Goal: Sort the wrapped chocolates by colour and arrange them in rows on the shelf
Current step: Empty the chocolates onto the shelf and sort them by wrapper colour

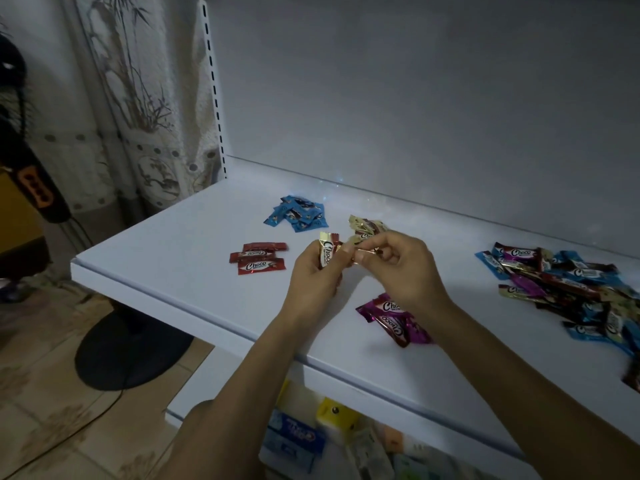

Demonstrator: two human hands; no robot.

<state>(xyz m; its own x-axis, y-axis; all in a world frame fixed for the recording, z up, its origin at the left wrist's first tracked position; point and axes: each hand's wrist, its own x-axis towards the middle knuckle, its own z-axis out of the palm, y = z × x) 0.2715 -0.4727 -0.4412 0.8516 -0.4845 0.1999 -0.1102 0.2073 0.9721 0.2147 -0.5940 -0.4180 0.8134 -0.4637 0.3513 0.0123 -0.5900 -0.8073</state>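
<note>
On the white shelf point(180, 244) lie small sorted groups of wrapped chocolates: blue ones point(298, 213) at the back, three red ones point(259, 258) to the left, gold ones point(363, 226) behind my hands, purple ones point(391, 317) under my right wrist. A mixed unsorted pile point(568, 285) sits at the right. My left hand point(311, 275) grips a gold chocolate point(327, 252) upright. My right hand point(398, 268) pinches that chocolate's wrapper end, fingers curled, just above the shelf.
The shelf's front edge point(207, 313) runs diagonally from left to lower right. A lower shelf with boxed goods point(332, 434) lies beneath. A fan base point(128, 348) and cable stand on the tiled floor at left. A curtain point(138, 98) hangs behind.
</note>
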